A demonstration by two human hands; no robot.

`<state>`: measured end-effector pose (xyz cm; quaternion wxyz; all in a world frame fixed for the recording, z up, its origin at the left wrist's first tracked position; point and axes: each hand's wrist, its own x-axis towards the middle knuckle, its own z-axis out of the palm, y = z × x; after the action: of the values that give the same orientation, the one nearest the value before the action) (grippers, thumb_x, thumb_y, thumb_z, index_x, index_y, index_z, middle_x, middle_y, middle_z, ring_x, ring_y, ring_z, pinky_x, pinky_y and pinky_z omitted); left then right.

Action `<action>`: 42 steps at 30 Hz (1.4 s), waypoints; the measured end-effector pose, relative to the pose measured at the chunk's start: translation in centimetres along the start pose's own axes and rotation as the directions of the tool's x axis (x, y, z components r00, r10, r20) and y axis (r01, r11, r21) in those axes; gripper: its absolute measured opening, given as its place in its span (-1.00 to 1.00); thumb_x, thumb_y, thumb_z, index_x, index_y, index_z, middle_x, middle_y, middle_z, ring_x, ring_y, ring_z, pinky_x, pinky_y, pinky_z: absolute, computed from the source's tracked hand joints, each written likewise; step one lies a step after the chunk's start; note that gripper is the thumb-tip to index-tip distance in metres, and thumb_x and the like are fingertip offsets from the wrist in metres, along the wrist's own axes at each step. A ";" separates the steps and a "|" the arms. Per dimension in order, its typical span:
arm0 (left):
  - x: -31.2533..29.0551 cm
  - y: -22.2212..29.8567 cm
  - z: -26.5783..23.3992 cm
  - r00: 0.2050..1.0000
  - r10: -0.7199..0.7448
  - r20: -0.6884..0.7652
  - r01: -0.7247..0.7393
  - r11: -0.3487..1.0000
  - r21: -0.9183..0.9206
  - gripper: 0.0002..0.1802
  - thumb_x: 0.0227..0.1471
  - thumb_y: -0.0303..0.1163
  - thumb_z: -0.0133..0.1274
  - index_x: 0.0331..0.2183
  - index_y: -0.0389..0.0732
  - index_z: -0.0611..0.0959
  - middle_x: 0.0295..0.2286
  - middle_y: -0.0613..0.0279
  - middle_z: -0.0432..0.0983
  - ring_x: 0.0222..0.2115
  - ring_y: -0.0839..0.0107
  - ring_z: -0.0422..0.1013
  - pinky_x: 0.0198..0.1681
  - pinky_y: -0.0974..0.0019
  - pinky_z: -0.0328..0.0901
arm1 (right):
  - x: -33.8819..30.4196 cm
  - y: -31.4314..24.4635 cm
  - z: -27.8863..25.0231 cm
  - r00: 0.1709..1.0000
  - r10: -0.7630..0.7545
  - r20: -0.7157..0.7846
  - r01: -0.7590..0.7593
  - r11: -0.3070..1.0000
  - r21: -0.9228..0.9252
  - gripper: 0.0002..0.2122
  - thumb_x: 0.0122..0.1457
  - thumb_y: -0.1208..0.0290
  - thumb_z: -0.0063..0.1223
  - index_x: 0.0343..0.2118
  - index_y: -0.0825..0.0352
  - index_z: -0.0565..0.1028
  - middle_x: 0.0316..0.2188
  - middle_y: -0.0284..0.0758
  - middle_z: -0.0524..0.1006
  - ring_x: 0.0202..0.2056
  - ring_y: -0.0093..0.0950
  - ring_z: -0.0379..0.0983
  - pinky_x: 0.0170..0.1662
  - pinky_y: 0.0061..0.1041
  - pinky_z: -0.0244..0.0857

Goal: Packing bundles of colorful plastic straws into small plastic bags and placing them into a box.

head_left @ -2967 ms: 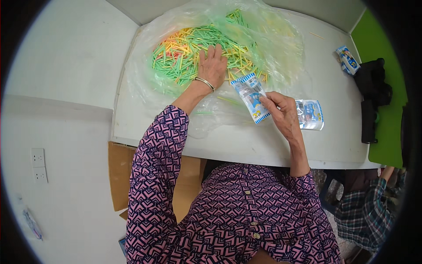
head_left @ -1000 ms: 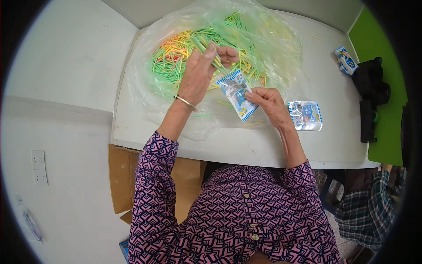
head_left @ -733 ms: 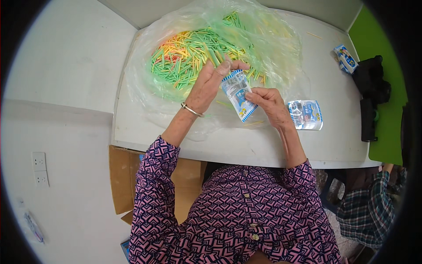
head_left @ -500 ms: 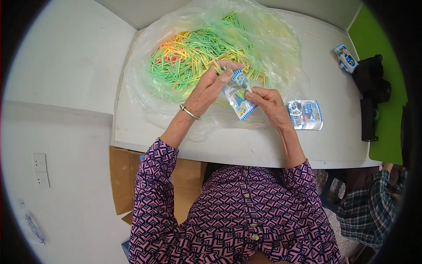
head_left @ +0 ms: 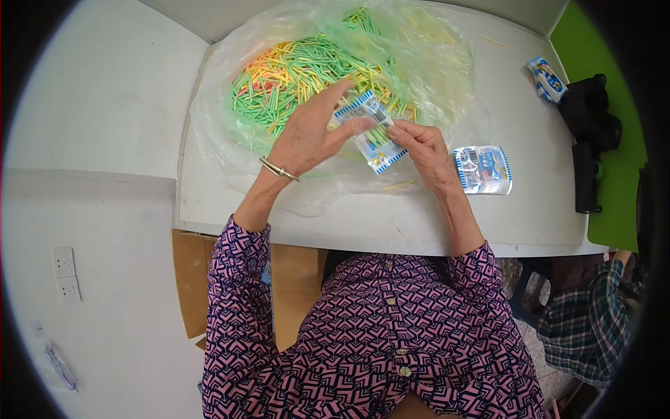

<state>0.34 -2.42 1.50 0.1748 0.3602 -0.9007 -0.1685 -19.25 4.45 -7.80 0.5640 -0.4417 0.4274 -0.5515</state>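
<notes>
Over the table, my right hand (head_left: 427, 153) pinches a small blue-and-white plastic packet (head_left: 378, 158) between thumb and fingers. Thin green and yellow sticks show through its clear middle. Beside the packet's upper left side, my left hand (head_left: 310, 133) is open, with thumb and fingers apart and slightly blurred. Its thumb overlaps the packet; whether it touches is unclear. Behind both hands, a large clear plastic bag (head_left: 447, 63) lies spread, holding a heap of thin green, yellow, orange and pink sticks (head_left: 307, 77).
A flat blue-and-silver packet (head_left: 483, 170) lies right of my right hand. Farther back are another blue-and-white packet (head_left: 546, 79) and a black device (head_left: 592, 115) by the green panel (head_left: 624, 174). A cardboard box (head_left: 296, 297) sits below the table edge. A person's plaid sleeve (head_left: 604, 307) shows at right.
My left hand has moved left and its fingers have opened away from the packet's top. The right hand keeps its hold on the packet. The whole view has shifted slightly.
</notes>
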 end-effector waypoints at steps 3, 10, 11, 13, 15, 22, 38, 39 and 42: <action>0.8 0.6 0.0 0.987 -0.158 0.023 0.150 0.873 -0.464 -0.44 0.01 -0.30 0.13 0.03 -0.30 0.38 -0.07 0.02 0.41 -0.09 0.27 0.38 -0.04 0.26 0.28 | 0.1 -0.2 0.4 1.000 0.006 -0.016 -0.005 0.997 0.080 -0.72 0.17 0.39 0.06 -0.11 0.45 0.51 -0.35 -0.46 0.54 -0.32 -0.73 0.35 -0.20 -0.70 0.21; 1.1 0.2 0.9 0.994 -0.106 0.032 0.101 0.757 -0.646 -0.62 0.04 -0.48 0.06 -0.06 -0.30 0.45 -0.22 0.22 0.49 -0.22 0.51 0.41 -0.17 0.46 0.33 | 0.0 -1.1 1.2 1.000 -0.020 -0.019 0.023 0.989 0.147 -0.72 0.11 0.36 0.13 -0.18 0.45 0.55 -0.38 -0.42 0.55 -0.33 -0.71 0.37 -0.22 -0.69 0.24; 1.3 0.5 1.0 0.996 -0.084 -0.022 0.048 0.746 -0.664 -0.64 0.03 -0.51 0.06 -0.08 -0.29 0.46 -0.24 0.25 0.49 -0.23 0.53 0.41 -0.18 0.47 0.33 | -0.1 -1.5 1.3 1.000 -0.016 0.007 0.015 0.990 0.140 -0.73 0.09 0.37 0.15 -0.19 0.44 0.55 -0.39 -0.42 0.56 -0.34 -0.71 0.38 -0.23 -0.69 0.25; 1.4 1.3 1.2 0.997 -0.081 -0.013 0.048 0.699 -0.714 -0.69 0.01 -0.52 0.05 -0.14 -0.30 0.49 -0.27 0.23 0.50 -0.23 0.49 0.42 -0.17 0.44 0.34 | -0.1 -1.2 0.7 0.998 0.037 0.058 -0.041 0.997 0.071 -0.74 0.08 0.37 0.16 -0.22 0.43 0.56 -0.40 -0.42 0.56 -0.35 -0.71 0.39 -0.24 -0.68 0.25; 1.4 1.4 1.3 0.997 -0.077 -0.004 0.047 0.648 -0.760 -0.74 -0.01 -0.53 0.04 -0.19 -0.30 0.51 -0.29 0.21 0.51 -0.23 0.45 0.44 -0.17 0.42 0.36 | -0.1 -1.2 0.4 0.990 0.093 0.104 -0.093 0.996 -0.001 -0.74 0.07 0.37 0.17 -0.24 0.43 0.57 -0.42 -0.41 0.57 -0.37 -0.70 0.40 -0.25 -0.68 0.26; 2.0 1.3 1.0 0.998 0.002 0.061 0.036 0.792 -0.610 -0.72 -0.01 -0.55 0.06 -0.18 -0.29 0.48 -0.30 0.30 0.48 -0.25 0.54 0.41 -0.17 0.46 0.32 | -0.4 -1.8 0.3 0.982 0.103 0.156 -0.100 0.995 -0.030 -0.78 0.07 0.37 0.18 -0.30 0.43 0.59 -0.43 -0.38 0.58 -0.38 -0.68 0.43 -0.27 -0.67 0.29; -0.2 -5.5 3.2 0.998 0.012 0.057 -0.012 1.000 -0.015 -0.84 -0.01 -0.45 0.05 -0.32 -0.26 0.59 -0.43 0.15 0.54 -0.35 0.33 0.46 -0.27 0.36 0.33 | -2.3 -3.5 -3.4 0.996 0.052 -0.068 -0.051 0.998 0.024 -0.81 0.10 0.34 0.14 -0.41 0.40 0.58 -0.54 -0.42 0.55 -0.51 -0.70 0.40 -0.39 -0.69 0.22; -0.5 -6.0 4.1 0.989 0.147 0.034 -0.150 0.973 0.173 -0.85 -0.03 -0.47 0.04 -0.34 -0.27 0.58 -0.44 0.10 0.52 -0.36 0.25 0.45 -0.28 0.30 0.33 | -2.3 -3.0 -3.4 0.997 0.071 -0.033 -0.071 0.997 -0.003 -0.80 0.10 0.34 0.14 -0.39 0.41 0.58 -0.52 -0.40 0.56 -0.49 -0.70 0.41 -0.37 -0.69 0.24; -0.2 -5.3 5.5 0.966 0.233 0.107 -0.256 0.899 0.355 -0.74 -0.14 -0.55 0.01 -0.28 -0.31 0.52 -0.41 0.07 0.50 -0.34 0.14 0.40 -0.29 0.21 0.32 | -2.2 -1.7 -3.2 0.993 0.112 -0.018 -0.111 0.992 0.060 -0.78 0.11 0.35 0.13 -0.33 0.43 0.58 -0.46 -0.37 0.58 -0.44 -0.68 0.44 -0.30 -0.69 0.27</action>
<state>1.19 -4.90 -5.66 0.0964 0.2649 -0.9593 0.0143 -22.79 6.57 -6.97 0.6022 -0.3941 0.4410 -0.5362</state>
